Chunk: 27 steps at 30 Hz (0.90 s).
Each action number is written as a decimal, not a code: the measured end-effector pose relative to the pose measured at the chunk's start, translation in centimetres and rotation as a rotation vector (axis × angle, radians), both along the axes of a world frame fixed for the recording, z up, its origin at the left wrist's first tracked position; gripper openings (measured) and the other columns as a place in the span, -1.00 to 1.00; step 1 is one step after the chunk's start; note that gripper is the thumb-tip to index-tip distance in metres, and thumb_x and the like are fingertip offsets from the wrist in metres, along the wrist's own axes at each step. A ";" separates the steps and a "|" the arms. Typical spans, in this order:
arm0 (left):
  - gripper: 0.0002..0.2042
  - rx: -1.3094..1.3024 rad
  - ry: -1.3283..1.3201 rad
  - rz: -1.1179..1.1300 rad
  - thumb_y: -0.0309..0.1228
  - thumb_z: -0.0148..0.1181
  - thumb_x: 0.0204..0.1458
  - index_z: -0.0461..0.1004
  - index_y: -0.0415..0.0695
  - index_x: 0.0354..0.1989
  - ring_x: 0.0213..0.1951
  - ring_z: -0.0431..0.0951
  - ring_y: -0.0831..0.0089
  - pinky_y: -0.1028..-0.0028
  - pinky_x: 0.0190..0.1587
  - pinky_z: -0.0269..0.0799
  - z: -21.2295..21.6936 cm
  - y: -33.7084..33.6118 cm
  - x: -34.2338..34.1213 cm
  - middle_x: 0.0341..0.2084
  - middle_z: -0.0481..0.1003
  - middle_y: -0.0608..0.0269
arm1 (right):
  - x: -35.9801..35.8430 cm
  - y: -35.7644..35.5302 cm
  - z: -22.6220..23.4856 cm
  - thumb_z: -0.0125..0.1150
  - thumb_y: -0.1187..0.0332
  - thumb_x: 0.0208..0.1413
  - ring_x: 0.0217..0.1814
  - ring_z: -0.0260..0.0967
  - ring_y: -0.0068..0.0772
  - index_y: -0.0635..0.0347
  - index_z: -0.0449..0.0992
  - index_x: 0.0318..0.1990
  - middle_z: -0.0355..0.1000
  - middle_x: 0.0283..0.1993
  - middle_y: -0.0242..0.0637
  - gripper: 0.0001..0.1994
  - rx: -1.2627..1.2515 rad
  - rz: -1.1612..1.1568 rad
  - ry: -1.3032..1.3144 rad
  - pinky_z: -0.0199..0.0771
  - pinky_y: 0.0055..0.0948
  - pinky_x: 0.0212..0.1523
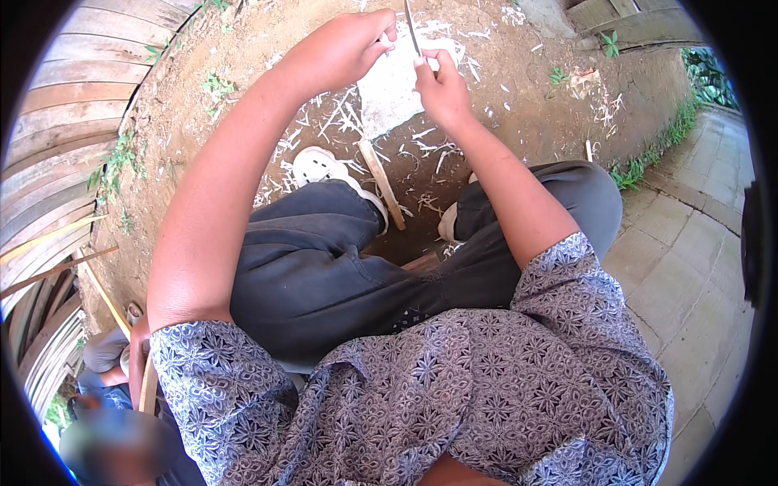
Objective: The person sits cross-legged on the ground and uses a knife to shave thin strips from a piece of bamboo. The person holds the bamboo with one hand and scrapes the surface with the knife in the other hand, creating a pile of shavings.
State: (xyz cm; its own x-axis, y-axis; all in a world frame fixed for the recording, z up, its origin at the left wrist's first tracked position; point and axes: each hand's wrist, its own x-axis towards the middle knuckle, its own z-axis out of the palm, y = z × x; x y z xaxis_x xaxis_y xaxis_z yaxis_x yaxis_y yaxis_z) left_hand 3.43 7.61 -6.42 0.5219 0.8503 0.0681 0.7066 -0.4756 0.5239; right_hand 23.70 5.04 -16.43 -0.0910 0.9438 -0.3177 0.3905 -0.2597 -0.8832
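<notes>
Ahead of me, over the pale sheet (387,101), my right hand (444,87) is closed on a narrow, dark, slightly curved knife (412,28). Its upper end runs out of the picture. Just left of it, my left hand (347,50) has its fingers curled in a pinch. A small whitish bit shows at those fingertips, too small to name. The two hands are a little apart. Thin white shavings (348,117) lie on and around the sheet. Between my feet, a wooden stick (379,182) slants with its far end by the sheet's near edge.
My white clog (320,166) rests on the brown dirt ground (259,49). A slatted wooden wall (81,97) curves along the left. At lower left sits another person (121,437), near long sticks (105,292). Grey paving (673,275) lies to the right, bordered by grass.
</notes>
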 end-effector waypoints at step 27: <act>-0.90 0.022 -0.034 -0.033 -0.49 0.19 0.23 0.40 -0.18 -0.16 -0.32 0.59 0.16 0.26 -0.23 0.47 0.0 -0.5 -1.3 -0.36 0.56 0.02 | -1.7 -0.2 4.4 0.09 0.12 0.37 -0.33 0.56 0.07 0.15 0.33 0.12 0.56 -0.39 0.04 -0.65 0.366 -0.114 0.144 0.49 -0.06 -0.23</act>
